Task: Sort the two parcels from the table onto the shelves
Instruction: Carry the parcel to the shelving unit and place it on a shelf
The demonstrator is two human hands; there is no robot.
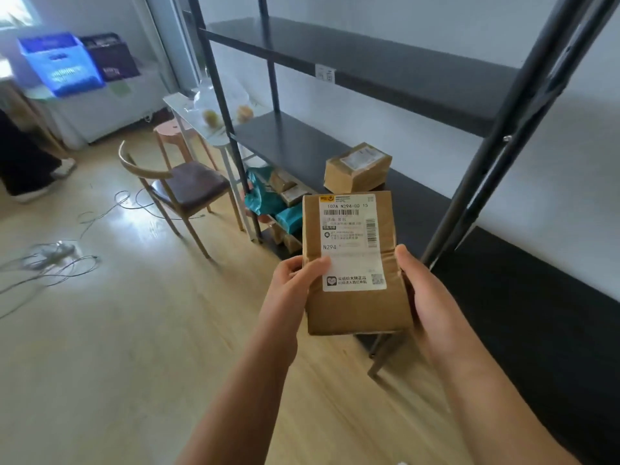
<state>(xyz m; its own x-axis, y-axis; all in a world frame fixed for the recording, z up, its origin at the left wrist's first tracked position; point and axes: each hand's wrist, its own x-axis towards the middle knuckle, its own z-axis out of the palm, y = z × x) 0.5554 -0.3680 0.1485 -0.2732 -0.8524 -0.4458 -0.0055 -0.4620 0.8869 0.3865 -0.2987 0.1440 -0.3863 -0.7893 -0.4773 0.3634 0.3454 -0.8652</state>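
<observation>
I hold a brown cardboard parcel (355, 310) with a white shipping label facing me, in front of the black metal shelving (385, 62). My left hand (295, 280) grips its left edge, thumb on the label. My right hand (419, 286) clasps its right side. A second brown parcel (357, 167) with a label on top lies on the middle shelf board (285, 142), just beyond the held one. The upper shelf board carries a small white tag on its front edge.
A wooden chair (181, 189) with a dark seat stands left of the shelving, beside a narrow white table (188, 105) with bagged fruit. Teal bags and small boxes (278, 203) sit low on the shelving. Cables (50, 256) lie on the wood floor. A person's legs (27, 169) are at far left.
</observation>
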